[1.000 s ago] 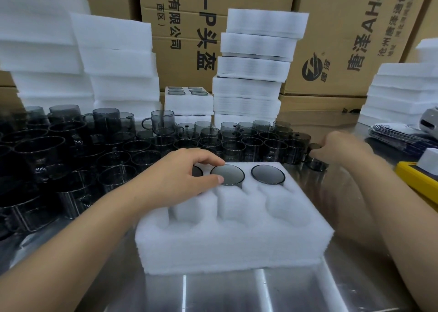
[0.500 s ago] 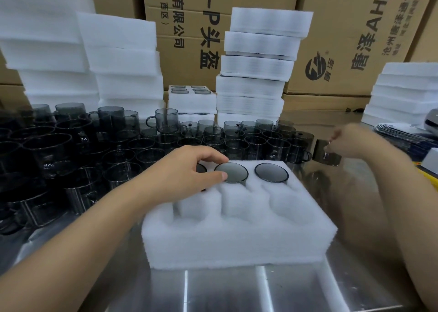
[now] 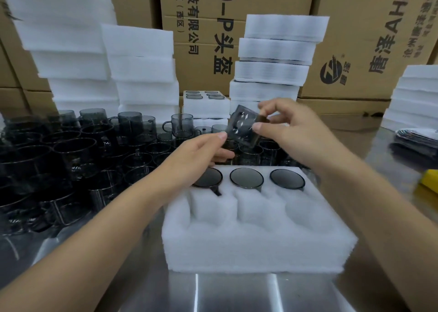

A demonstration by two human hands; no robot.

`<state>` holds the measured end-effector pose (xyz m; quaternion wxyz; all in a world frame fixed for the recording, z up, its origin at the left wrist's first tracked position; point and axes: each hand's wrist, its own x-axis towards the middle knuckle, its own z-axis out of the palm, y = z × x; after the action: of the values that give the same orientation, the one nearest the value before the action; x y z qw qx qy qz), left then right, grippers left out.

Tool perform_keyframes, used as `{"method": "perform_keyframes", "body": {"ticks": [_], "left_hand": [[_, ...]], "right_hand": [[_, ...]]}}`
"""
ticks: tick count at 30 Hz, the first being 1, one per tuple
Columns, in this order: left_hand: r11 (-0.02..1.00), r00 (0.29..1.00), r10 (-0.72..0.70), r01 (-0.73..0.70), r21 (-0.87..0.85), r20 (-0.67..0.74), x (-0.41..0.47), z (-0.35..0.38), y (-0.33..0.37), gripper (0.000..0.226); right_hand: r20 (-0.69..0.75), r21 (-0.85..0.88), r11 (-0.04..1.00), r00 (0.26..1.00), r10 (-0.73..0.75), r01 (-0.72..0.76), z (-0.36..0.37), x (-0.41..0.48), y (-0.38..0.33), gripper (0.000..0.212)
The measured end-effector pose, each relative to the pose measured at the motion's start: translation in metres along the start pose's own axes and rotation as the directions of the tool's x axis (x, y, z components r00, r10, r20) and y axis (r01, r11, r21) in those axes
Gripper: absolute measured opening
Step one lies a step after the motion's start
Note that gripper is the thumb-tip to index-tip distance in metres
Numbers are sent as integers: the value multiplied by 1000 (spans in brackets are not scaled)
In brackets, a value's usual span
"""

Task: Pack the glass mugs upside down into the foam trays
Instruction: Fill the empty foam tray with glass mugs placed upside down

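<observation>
Glass mug (image 3: pixel 244 127) could slip and crack on the loose mugs (image 3: pixel 251 153) under it, because only a small pinch holds it. It hangs tilted over the far edge of the foam tray (image 3: pixel 248 245). The right hand (image 3: pixel 296 131) pinches its handle; the mug sits just left of that pinch. The left hand (image 3: pixel 196 155) touches its side with the thumb; I cannot tell if it holds on.

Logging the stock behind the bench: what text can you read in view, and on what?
"科技有限公司": middle cardboard box, printed sideways.
"(西区)": same box.
"0-P头盔": same box, start cut off.
Right cardboard box: round logo and sideways print, cut off and too blurred to read.
</observation>
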<state>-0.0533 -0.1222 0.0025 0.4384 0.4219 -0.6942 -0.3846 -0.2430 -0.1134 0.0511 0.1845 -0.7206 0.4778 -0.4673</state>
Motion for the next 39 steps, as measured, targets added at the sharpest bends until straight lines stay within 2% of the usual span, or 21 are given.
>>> {"method": "perform_keyframes", "body": {"ticks": [3,5,13,19,26,35,39], "left_hand": [[995,998,-53,49,-92,-39,2,-1,2,42],[993,997,-73,69,-99,-35,2,-1,2,46],[987,994,-66,53,-154,-81,1,0,3,27],[984,998,-3,-9,-179,-68,-3,-2,2,13],[966,997,75,-72,-249,4,-5,-3,3,26],[963,997,76,-78,-258,-19,-4,-2,4,43],[965,996,85,-84,-249,-8,-3,-4,1,48]], "right_hand": [[93,224,973,992,-84,62,17,-15,5,23],[126,267,960,985,-116,79,18,-22,12,24],[159,281,960,987,-30,-16,23,-25,22,21],[157,313,949,985,-72,20,23,-23,30,44],[102,281,948,978,-181,146,25,-21,33,67],[131,30,948,939,-319,318,23,-25,33,76],[145,-33,942,934,-327,335,22,-26,32,78]]}}
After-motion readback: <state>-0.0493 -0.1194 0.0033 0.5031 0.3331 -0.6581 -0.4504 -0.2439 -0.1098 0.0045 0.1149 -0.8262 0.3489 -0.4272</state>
